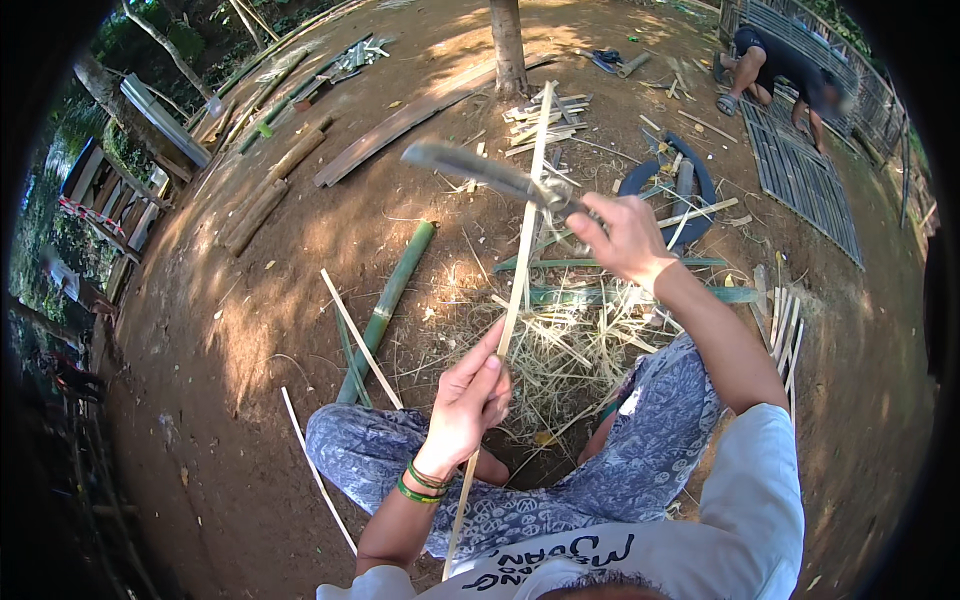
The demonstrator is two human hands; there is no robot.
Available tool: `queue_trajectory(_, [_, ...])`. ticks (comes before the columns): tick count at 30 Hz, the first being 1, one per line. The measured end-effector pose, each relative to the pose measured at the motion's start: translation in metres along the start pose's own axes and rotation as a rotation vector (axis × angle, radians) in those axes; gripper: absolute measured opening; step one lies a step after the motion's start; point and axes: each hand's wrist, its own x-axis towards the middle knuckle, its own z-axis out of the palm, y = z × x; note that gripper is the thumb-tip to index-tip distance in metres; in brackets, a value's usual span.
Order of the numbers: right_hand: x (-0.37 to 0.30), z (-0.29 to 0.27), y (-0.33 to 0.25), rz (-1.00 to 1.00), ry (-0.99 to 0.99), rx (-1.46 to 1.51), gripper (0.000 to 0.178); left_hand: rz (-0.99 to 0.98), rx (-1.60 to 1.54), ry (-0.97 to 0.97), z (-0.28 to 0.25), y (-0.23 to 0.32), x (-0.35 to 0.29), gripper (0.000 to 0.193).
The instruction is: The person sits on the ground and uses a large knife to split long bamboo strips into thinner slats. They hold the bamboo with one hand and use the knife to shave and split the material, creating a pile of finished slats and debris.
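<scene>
Plainly, pale strip (521,262): 1 long, thin piece, it ran away from the person's shirt (690,555), its far end tipped slightly to the right
Left grip (470,398): it was clenched around the strip, thumb laid along the top, with a length passing beneath toward the lap
Knife (465,165): its blade pointed left, crossing the strip's long axis at a steep slant beyond the left grip; whether the edge touched, I could not tell
Right grip (625,240): it was wrapped around the knife's handle, just right of the strip and farther out
Nearer to the crossing: the right grip, while the left held the strip lower down
Ground: shavings (590,345) lay beyond the lap, and a green pole (396,285) to the left
Far right: 1 other person (785,72) bent over a slatted panel (810,185)
</scene>
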Motion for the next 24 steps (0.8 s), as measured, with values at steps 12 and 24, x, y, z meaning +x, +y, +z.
queue_trajectory(12, [-0.018,0.018,-0.013,-0.193,0.039,0.0,0.047,-0.002,-0.213,-0.003,0.003,0.012,0.034,0.014])
queue_trajectory(24, [-0.028,0.021,-0.041,-0.306,-0.054,-0.009,0.05,-0.021,-0.254,-0.027,0.015,0.022,0.054,0.052])
